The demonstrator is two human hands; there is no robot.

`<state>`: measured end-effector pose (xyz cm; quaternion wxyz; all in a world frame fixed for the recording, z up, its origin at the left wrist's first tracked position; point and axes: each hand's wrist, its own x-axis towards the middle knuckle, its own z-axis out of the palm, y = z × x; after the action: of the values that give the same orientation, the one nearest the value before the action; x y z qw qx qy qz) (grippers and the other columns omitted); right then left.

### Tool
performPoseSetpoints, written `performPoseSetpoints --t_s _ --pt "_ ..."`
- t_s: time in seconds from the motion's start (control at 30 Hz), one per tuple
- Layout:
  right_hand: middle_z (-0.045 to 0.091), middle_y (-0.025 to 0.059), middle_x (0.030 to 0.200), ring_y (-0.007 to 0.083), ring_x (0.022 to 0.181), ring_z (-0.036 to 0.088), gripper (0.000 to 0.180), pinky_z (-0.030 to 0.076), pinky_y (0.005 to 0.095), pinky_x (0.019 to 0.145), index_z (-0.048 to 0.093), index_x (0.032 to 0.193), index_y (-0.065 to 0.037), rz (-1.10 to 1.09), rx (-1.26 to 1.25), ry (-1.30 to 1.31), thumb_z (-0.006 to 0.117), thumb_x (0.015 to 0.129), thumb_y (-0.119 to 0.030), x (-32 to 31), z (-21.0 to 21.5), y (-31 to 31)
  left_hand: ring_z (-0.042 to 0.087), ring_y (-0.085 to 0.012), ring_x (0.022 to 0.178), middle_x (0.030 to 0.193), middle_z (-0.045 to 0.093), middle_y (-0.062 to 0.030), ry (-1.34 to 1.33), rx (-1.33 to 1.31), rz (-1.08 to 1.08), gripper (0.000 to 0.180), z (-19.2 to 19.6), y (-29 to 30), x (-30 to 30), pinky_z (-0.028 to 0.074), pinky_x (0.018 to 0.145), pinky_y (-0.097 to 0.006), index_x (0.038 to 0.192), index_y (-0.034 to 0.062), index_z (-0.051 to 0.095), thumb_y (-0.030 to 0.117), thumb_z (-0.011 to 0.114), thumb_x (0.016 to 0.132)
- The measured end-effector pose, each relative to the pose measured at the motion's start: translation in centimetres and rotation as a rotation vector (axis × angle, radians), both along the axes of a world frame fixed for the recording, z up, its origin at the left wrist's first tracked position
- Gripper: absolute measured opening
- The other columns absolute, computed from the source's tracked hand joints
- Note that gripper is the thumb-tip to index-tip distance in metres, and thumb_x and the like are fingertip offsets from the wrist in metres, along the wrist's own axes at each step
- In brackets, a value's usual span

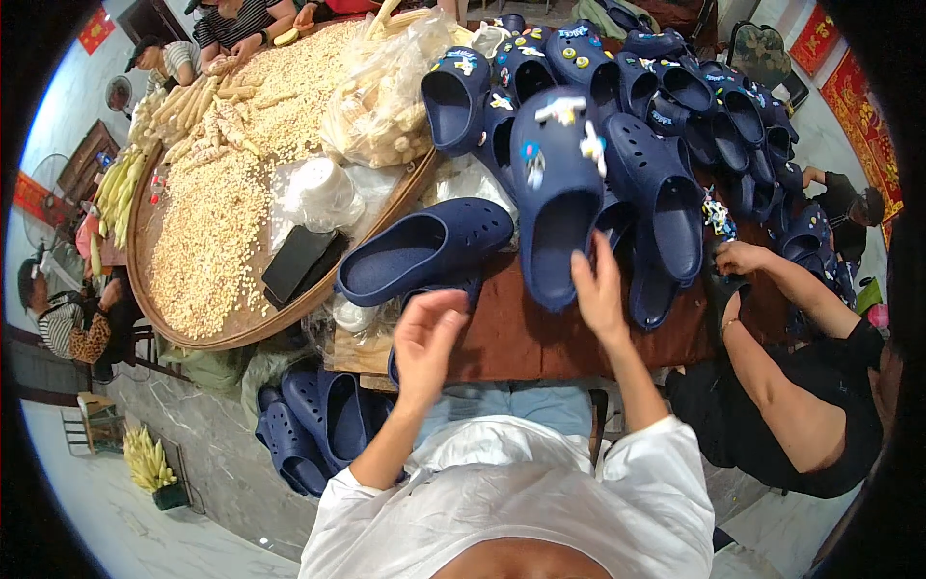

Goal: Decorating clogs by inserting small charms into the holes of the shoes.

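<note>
Here's the right hand (600,294) at the heel of the charm-studded clog (557,179), toward the tabletop's (550,333) front edge; can't tell whether that grip pinches it! Left hand (424,338): grip loosely curled, part-wide, just beside the plain clog (461,228).

Left hand (425,336) near a plain navy clog (463,230), right hand (602,301) at a decorated clog (561,176)

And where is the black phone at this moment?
In the head view, left of centre, the black phone lies on the round tray, between corn kernels and a blue clog.
</note>
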<state>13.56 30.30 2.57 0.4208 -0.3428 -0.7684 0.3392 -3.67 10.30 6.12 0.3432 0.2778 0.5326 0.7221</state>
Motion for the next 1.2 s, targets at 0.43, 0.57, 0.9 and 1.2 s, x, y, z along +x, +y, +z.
performPoseSetpoints --t_s 0.43,0.57,0.9,1.2 --pt "0.063 0.0197 0.119 0.0223 0.105 0.063 0.066 0.053 0.0316 0.086 0.046 0.136 0.008 0.073 -0.291 0.129 0.066 0.093 -0.037 -14.0 5.2 17.1 0.056 -0.0340 0.114 0.121 0.061 -0.0165 1.181 -0.367 0.297 0.042 -1.1 1.5 -7.0 0.042 0.101 -0.041 0.121 0.0055 0.063 0.011 0.071 0.080" --pt "0.055 0.0224 0.132 0.0234 0.104 0.063 0.071 0.055 0.0308 0.083 0.036 0.144 0.007 0.221 -0.338 0.269 0.066 0.094 -0.033 -14.2 3.9 16.1 0.057 -0.0346 0.104 0.111 0.065 -0.0134 1.304 -0.379 0.214 0.036 -2.2 1.2 -7.5 0.043 0.091 -0.042 0.116 0.0059 0.065 0.010 0.071 0.080" --pt "0.062 0.0057 0.089 0.0147 0.068 0.054 0.012 0.044 0.0283 0.062 0.069 0.099 -0.006 0.023 0.055 -0.039 0.061 0.090 -0.004 -0.7 -4.2 1.1 0.059 -0.0301 0.077 0.083 0.064 -0.0104 1.263 -0.409 0.223 0.020 -1.0 1.4 -7.0 0.046 0.071 -0.039 0.100 0.0071 0.069 0.005 0.066 0.081" --pt "0.052 0.0170 0.119 0.0355 0.110 0.050 0.035 0.041 0.0445 0.095 0.058 0.122 -0.005 -0.281 0.110 -0.403 0.065 0.087 -0.009 7.8 -9.8 -4.4 0.061 -0.0148 0.074 0.085 0.068 -0.0088 0.890 -0.435 -0.027 0.022 2.2 -3.7 0.0 0.049 0.071 -0.027 0.101 -0.0024 0.068 0.002 0.071 0.080"
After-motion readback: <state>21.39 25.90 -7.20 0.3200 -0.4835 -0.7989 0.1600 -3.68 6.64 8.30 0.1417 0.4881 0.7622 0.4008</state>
